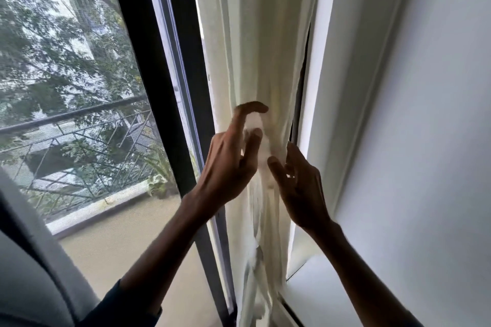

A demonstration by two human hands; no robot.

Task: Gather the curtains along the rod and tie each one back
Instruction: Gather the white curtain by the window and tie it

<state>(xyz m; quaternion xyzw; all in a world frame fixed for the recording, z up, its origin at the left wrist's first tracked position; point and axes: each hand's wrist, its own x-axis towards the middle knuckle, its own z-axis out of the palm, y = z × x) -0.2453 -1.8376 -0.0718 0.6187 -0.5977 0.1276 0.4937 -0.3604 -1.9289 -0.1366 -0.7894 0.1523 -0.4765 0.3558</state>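
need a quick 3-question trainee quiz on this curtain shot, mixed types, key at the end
1. True or false: the cream curtain hangs flat and fully spread out.
2. What lies on the curtain's right side? A) black frame B) white wall C) balcony railing
3. Short answer: which hand is nearer that wall?
Key: 1 false, it hangs bunched in folds. 2 B. 3 the right hand; the left hand is farther from it.
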